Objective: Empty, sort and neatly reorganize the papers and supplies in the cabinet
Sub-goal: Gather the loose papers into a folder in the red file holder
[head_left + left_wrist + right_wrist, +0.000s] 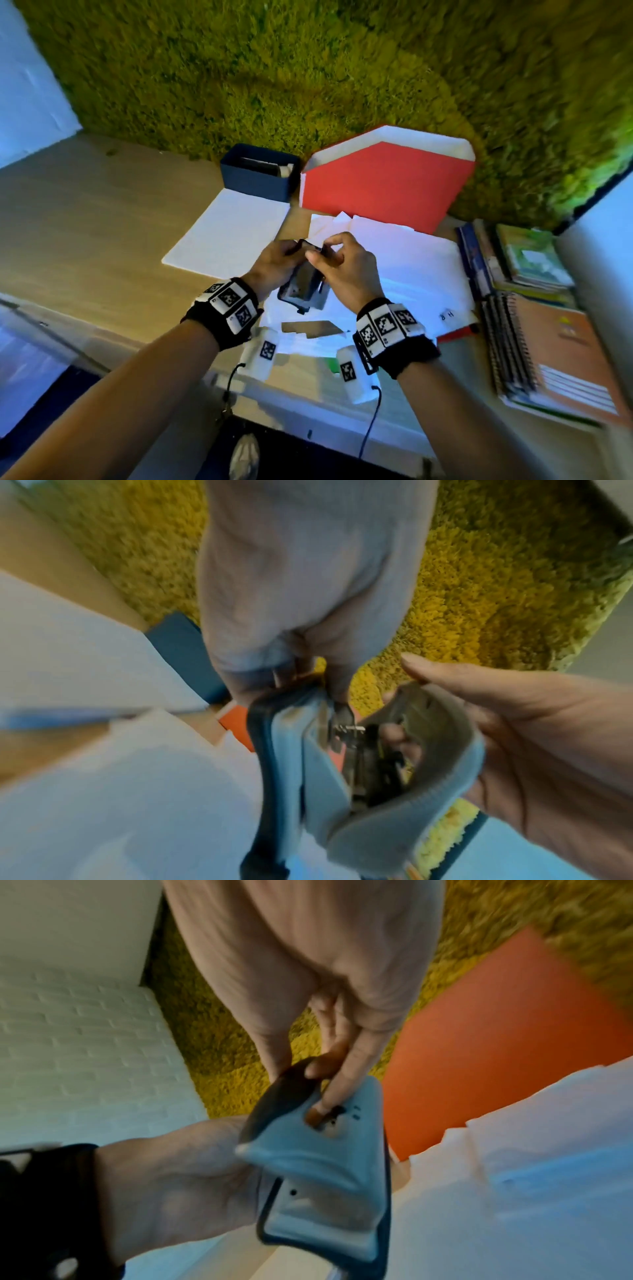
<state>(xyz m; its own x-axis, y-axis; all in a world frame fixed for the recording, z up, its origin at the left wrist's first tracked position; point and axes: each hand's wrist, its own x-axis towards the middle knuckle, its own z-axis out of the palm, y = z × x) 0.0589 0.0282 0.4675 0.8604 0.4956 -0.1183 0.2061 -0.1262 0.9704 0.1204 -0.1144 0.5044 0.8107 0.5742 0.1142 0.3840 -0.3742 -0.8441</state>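
Note:
A small grey-blue zip pouch (303, 284) with dark trim hangs above the loose white papers (418, 270) at the middle of the desk. My left hand (290, 249) grips its upper left edge and my right hand (319, 253) pinches the upper right edge. In the left wrist view the pouch (342, 772) gapes open, with a metal zipper pull (347, 727) and dark items inside, and my right hand (520, 737) cups its side. In the right wrist view my fingers (337, 1074) hold the rim of the pouch (325, 1153), and one finger pokes at its front.
A red folder (383, 185) leans on the green moss wall (308, 68), with a navy box (257, 176) to its left. A white pad (229, 240) lies in front of the box. Books (531, 257) and spiral notebooks (555, 353) are stacked at the right.

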